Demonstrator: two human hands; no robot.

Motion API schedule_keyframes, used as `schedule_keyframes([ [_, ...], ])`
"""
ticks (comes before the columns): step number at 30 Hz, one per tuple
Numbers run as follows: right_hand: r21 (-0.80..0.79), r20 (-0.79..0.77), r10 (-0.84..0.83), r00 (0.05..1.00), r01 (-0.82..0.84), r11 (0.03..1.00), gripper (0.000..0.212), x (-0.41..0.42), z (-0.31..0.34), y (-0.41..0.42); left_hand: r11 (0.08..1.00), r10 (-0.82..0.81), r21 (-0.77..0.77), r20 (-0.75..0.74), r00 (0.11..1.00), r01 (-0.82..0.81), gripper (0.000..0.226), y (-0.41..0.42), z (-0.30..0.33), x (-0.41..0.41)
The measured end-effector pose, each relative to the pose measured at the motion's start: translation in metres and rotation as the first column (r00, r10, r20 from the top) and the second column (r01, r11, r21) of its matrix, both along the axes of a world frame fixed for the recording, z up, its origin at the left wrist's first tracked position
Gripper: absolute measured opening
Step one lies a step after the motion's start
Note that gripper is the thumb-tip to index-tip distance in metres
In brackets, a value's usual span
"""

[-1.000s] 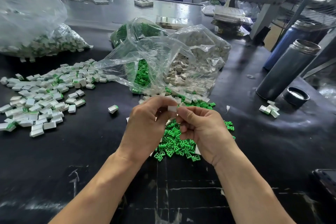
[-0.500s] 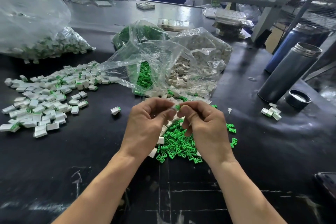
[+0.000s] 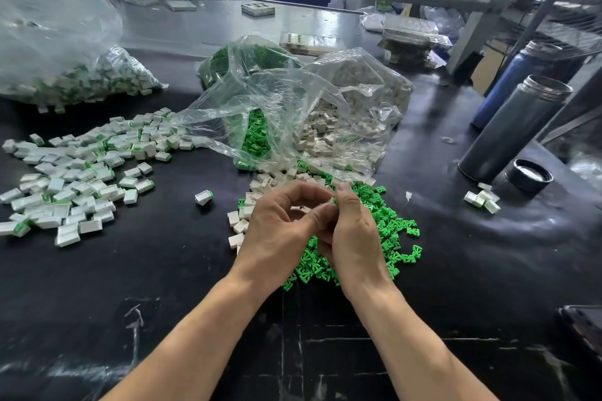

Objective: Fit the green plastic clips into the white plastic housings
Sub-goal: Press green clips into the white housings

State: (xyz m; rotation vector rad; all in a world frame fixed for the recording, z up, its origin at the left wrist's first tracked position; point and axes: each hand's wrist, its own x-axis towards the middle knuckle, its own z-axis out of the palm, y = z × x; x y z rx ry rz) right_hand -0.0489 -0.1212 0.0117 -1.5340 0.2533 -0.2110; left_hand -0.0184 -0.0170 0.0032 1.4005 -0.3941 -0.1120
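A: What are the hands doing?

B: They meet above the table's middle. The left hand (image 3: 280, 231) has thumb and forefinger curled into a pinch; the right hand (image 3: 353, 238) curls its fingers against them. A sliver of green shows where the fingertips touch, so I judge a clip is being pressed into a housing, but the piece itself is almost wholly hidden.

A: How should that press go?

B: I'd line the clip up square with the housing's open end, hold the housing by its flat sides and push straight with the thumb until it seats. A tilted push could jam it or let the small part spring away.

A: Where is the stock?

B: Directly under the hands. The loose green clips (image 3: 384, 228) are small, branching, glossy pieces spread toward the right. The empty white housings (image 3: 242, 215) are little boxy shells with matte faces, just left of them. Both spill from crinkled clear bags (image 3: 293, 107) nearer the far edge.

A: And finished ones?

B: A broad pile of assembled pieces (image 3: 75, 185) lies toward the left edge, white blocks with green ends. One single assembled piece (image 3: 204, 197) sits apart between that pile and the hands. The table (image 3: 163, 270) is dark, smooth and scuffed.
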Motion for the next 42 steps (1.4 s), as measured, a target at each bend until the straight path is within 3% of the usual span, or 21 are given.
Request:
schedule_keyframes([
  [5, -0.070, 0.003, -0.163, 0.987, 0.163, 0.984, 0.048, 0.004, -0.009, 0.002, 1.000, -0.005, 0.021, 0.016, 1.000, 0.005, 0.009, -0.004, -0.003, -0.001],
  [18, -0.061, 0.056, -0.267, 0.962, 0.270, 0.961, 0.048, 0.012, -0.015, 0.003, 0.997, 0.057, 0.052, 0.032, 0.998, -0.059, 0.004, -0.008, 0.001, -0.003],
  [29, -0.044, 0.084, -0.199, 0.976, 0.203, 0.978, 0.042, 0.008, -0.013, 0.005, 0.996, 0.061, 0.063, 0.040, 0.997, -0.064, 0.005, -0.007, 0.000, -0.005],
  [33, -0.082, 0.125, -0.143, 0.982, 0.153, 0.985, 0.058, 0.005, -0.015, 0.001, 0.988, 0.129, 0.079, 0.037, 0.991, -0.132, 0.007, -0.003, 0.002, -0.002],
  [35, -0.104, 0.194, -0.140, 0.971, 0.162, 0.981, 0.051, 0.004, -0.013, -0.003, 0.982, 0.165, 0.079, 0.058, 0.985, -0.169, 0.006, 0.000, 0.004, 0.000],
  [39, -0.147, 0.283, -0.114, 0.952, 0.160, 0.976, 0.019, 0.003, -0.009, -0.011, 0.983, 0.169, 0.063, 0.066, 0.983, -0.173, 0.006, 0.006, 0.005, 0.003],
  [42, -0.217, 0.277, -0.089, 0.957, 0.153, 0.964, 0.014, 0.004, -0.011, -0.012, 0.983, 0.167, 0.071, 0.064, 0.984, -0.172, 0.011, 0.008, 0.003, 0.005],
])
